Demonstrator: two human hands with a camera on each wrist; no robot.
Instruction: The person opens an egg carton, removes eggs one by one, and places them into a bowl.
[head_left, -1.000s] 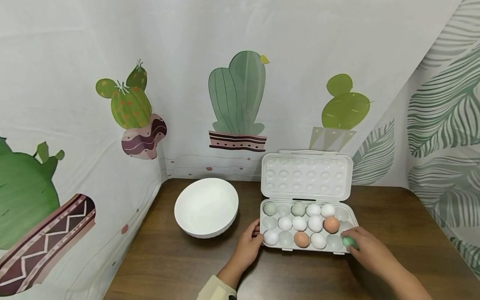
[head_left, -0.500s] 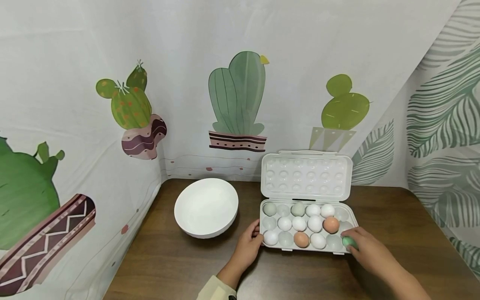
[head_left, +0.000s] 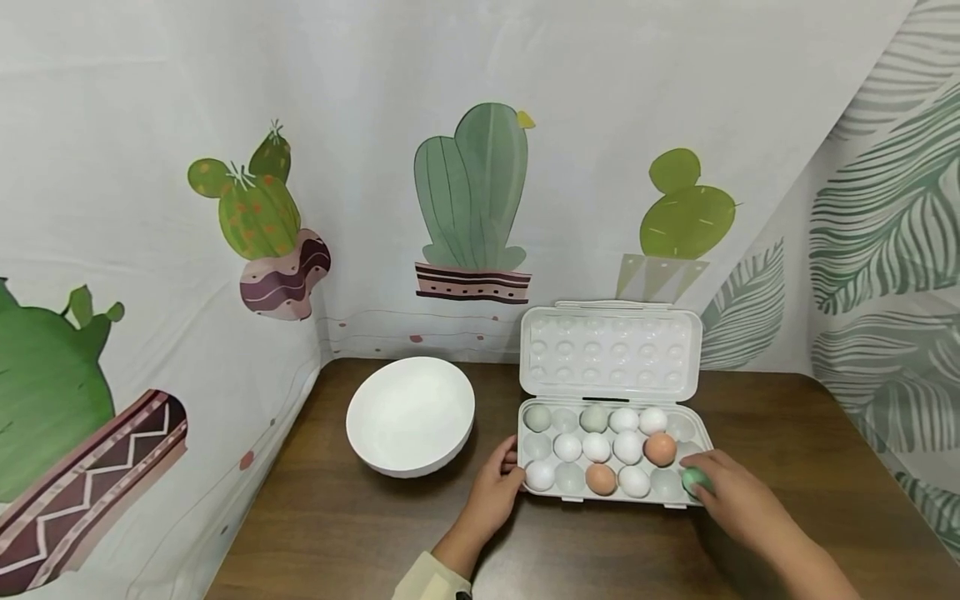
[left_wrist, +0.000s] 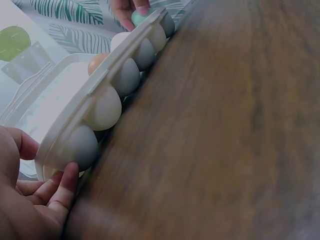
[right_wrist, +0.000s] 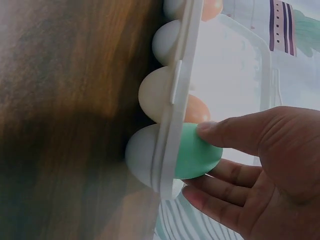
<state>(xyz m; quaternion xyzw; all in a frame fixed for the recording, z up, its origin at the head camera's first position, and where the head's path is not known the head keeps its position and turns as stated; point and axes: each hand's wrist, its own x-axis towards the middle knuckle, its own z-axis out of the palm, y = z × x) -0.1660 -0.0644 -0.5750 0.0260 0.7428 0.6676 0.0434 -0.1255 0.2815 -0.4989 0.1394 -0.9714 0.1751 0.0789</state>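
A: How is the egg box (head_left: pixel 611 387) viewed?
B: Forward and down by the head camera, from well back; closely along its front, from opposite ends, by the wrist cameras.
A: Shared by those two?
B: The green egg (right_wrist: pixel 197 155).

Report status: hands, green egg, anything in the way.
Right hand pinches green egg at near-right corner of carton, full seating unclear. Left hand grips carton's left end. White bowl left of carton, apart, not in the way.

Can't fully see the green egg (head_left: pixel 694 481) behind the right hand (head_left: pixel 738 500), or ID that dark bit (head_left: pixel 463 595) by the sleeve (head_left: pixel 431 578).
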